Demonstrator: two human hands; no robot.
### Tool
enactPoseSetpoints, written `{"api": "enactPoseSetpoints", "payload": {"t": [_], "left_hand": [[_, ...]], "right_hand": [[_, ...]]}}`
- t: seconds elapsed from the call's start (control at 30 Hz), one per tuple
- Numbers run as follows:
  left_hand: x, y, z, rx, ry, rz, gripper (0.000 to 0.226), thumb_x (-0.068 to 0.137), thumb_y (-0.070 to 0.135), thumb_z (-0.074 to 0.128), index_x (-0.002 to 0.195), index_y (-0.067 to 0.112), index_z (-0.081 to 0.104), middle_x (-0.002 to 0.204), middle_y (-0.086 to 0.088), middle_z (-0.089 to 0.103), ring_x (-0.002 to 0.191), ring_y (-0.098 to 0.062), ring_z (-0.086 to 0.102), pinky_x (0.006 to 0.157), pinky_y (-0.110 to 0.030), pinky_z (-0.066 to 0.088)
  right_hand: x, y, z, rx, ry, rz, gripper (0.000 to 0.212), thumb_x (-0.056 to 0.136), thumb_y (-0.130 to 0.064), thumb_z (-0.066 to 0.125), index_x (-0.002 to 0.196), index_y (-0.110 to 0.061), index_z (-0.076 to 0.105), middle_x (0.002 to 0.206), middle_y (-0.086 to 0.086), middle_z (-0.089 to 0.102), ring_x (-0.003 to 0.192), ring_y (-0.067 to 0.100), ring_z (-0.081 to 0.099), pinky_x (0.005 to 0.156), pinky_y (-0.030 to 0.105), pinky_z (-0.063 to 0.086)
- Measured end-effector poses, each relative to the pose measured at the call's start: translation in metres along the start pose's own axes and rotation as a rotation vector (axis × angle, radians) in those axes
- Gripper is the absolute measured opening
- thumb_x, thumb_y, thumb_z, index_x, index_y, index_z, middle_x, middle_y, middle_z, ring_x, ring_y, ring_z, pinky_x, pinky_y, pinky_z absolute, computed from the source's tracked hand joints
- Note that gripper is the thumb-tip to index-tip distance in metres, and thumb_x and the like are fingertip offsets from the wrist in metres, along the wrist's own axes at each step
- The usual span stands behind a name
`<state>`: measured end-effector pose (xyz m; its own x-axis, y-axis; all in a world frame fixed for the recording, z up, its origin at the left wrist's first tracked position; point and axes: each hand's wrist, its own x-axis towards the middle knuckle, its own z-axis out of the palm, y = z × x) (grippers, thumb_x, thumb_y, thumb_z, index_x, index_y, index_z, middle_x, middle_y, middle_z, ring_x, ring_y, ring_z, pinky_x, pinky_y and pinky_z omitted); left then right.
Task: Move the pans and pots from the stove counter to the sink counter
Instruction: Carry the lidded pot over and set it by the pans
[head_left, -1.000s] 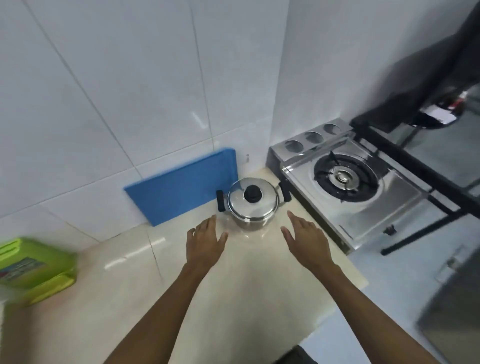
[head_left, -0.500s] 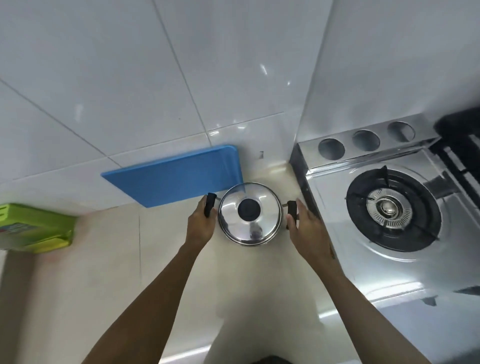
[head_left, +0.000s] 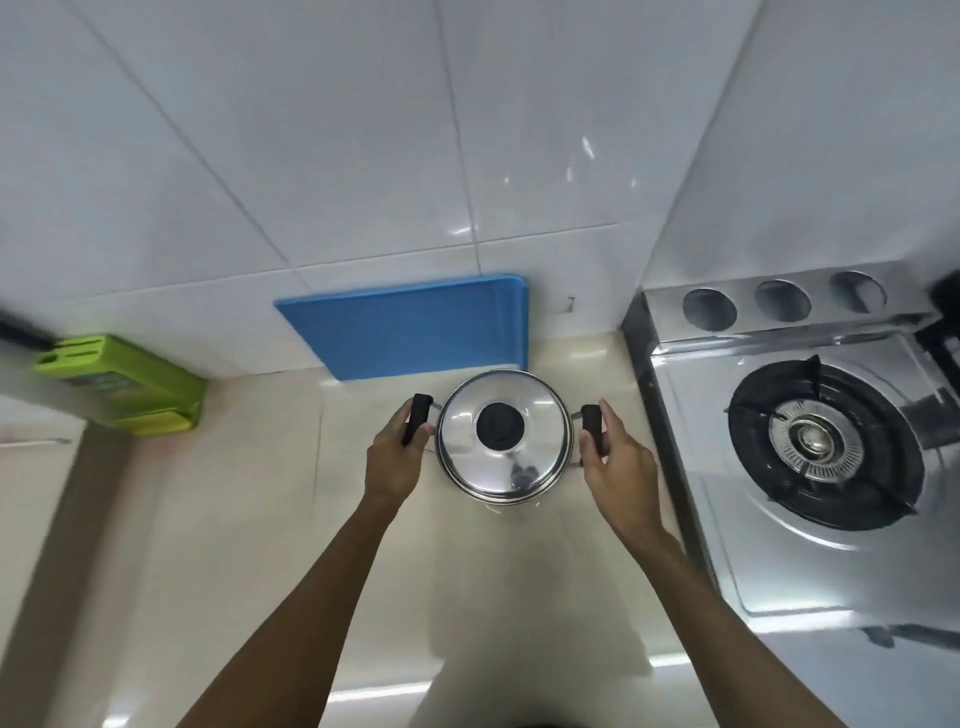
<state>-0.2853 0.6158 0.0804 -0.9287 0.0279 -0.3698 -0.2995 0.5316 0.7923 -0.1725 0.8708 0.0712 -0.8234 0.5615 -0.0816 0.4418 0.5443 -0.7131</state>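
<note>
A lidded stainless-steel pot (head_left: 503, 436) sits on the cream counter (head_left: 249, 519) at about 12 o'clock from the person, just left of the gas stove (head_left: 810, 447) and just in front of a blue cutting board (head_left: 410, 330) leaning on the tiled wall. The left hand (head_left: 395, 457) is wrapped around the black side handle at 9 o'clock on the pot, fingers curled closed on it. The right hand (head_left: 618, 465) lies against the black handle at 3 o'clock, thumb on its near side, fingers only partly curled; I cannot tell whether that grip is fully closed.

The pot looks rigid and smooth, likely moderate in weight; its contents are hidden, so it may be heavier than it seems. The two handles are the sound places to hold. The lid with its black knob (head_left: 501, 425) appears loose-fitting and could slide if the pot tips, so it should travel level.

Whether the base is off the counter is unclear. The sink counter is out of view. A green knife block (head_left: 130, 384) stands at 10 o'clock, its left edge blurred.
</note>
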Motion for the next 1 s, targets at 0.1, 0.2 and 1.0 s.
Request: {"api": "enactPoseSetpoints", "payload": {"t": [0.1,0.2,1.0], "left_hand": [[-0.03,-0.018,-0.05,-0.073,0.073,0.003,0.043,0.097,0.022,0.065,0.14,0.026,0.06,0.124,-0.002,0.074,0.115,-0.023,0.068,0.105,-0.04,0.05],[-0.07,-0.045,-0.118,-0.122,0.184,0.021,0.042,0.097,0.019,0.064,0.138,0.026,0.062,0.115,-0.001,0.077,0.109,-0.02,0.07,0.101,-0.038,0.052],[-0.467,-0.363,-0.615,-0.267,1.252,-0.269,0.027,0.096,0.025,0.059,0.118,0.036,0.072,0.099,0.006,0.079,0.099,-0.016,0.071,0.083,-0.032,0.052]], "right_hand": [[-0.022,-0.038,0.013,0.019,-0.017,-0.08,0.052,0.098,-0.027,0.063,0.147,-0.016,0.051,0.099,0.015,0.077,0.091,0.037,0.069,0.081,0.04,0.053],[-0.054,-0.091,0.038,0.046,-0.068,-0.197,0.051,0.098,-0.027,0.063,0.146,-0.016,0.052,0.103,0.015,0.077,0.093,0.036,0.07,0.083,0.039,0.053],[-0.53,-0.522,0.382,0.367,-0.81,-0.876,0.039,0.097,-0.028,0.062,0.134,-0.017,0.064,0.079,-0.006,0.064,0.075,0.018,0.061,0.074,0.028,0.045]]}}
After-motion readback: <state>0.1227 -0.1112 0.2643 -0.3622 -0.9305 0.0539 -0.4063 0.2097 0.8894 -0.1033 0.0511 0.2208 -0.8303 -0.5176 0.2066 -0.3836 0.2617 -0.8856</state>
